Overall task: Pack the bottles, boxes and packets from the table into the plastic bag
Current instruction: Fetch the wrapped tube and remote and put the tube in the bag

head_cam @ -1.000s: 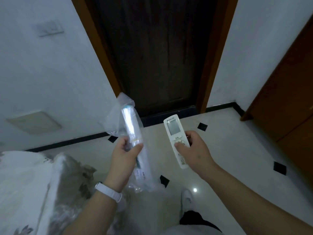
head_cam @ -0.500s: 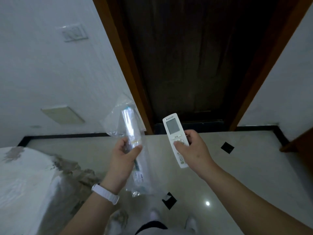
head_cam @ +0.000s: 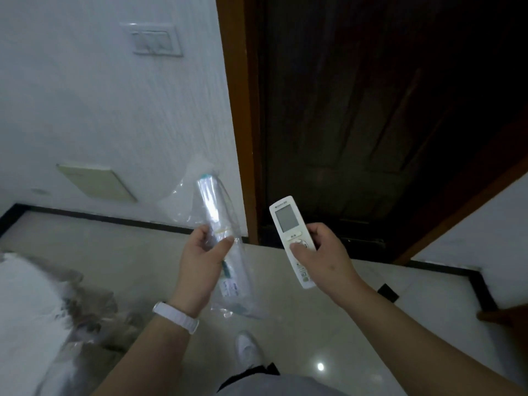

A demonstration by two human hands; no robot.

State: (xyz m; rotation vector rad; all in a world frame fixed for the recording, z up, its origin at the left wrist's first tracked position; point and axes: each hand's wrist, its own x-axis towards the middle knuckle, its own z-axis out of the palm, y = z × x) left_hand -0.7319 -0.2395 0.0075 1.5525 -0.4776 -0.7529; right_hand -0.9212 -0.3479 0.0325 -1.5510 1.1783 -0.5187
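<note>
My left hand point(head_cam: 201, 264) grips a clear plastic packet point(head_cam: 220, 224) with a long silvery tube inside, held upright in front of me. A white band sits on that wrist. My right hand point(head_cam: 325, 261) holds a white remote control point(head_cam: 288, 221) with a grey screen, thumb resting on its buttons. Both are raised over the floor, facing a dark wooden door point(head_cam: 371, 124). No table or plastic bag with bottles and boxes is in sight.
A white wall with a switch plate point(head_cam: 154, 38) and a beige panel point(head_cam: 97, 181) is at the left. Crumpled white and patterned fabric point(head_cam: 37, 310) lies at the lower left. Glossy tiled floor point(head_cam: 371, 324) spreads below; my white shoe point(head_cam: 248, 350) shows.
The view has swung left and up, so the door now stands right of centre and the switch plate shows. Both hands keep the same hold on packet and remote.
</note>
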